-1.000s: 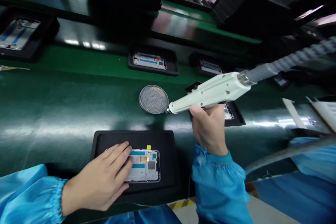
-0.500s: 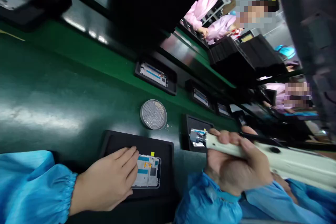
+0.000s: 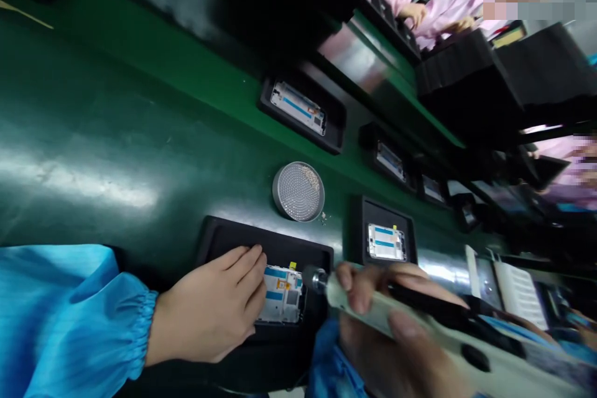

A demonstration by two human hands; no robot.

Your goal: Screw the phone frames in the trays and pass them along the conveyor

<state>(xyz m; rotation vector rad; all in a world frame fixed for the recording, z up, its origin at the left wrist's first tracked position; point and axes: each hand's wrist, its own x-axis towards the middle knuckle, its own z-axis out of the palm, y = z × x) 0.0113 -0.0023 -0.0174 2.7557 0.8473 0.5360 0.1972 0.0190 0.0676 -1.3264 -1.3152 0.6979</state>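
My left hand lies flat, fingers together, on the left part of a phone frame that sits in a black tray at the near edge of the green belt. My right hand is wrapped round a white electric screwdriver. The tool's metal tip hovers just right of the phone frame, close to its upper right corner. A small yellow tab sticks up at the frame's top edge.
A round metal mesh dish of screws stands behind the tray. More black trays with phone frames ride the green conveyor. People in pink coats work across the line. White papers lie at the right.
My right hand brought the screwdriver down from beside the mesh dish, then left to the phone frame in the near tray. The left hand stayed on the frame. The view swung right.
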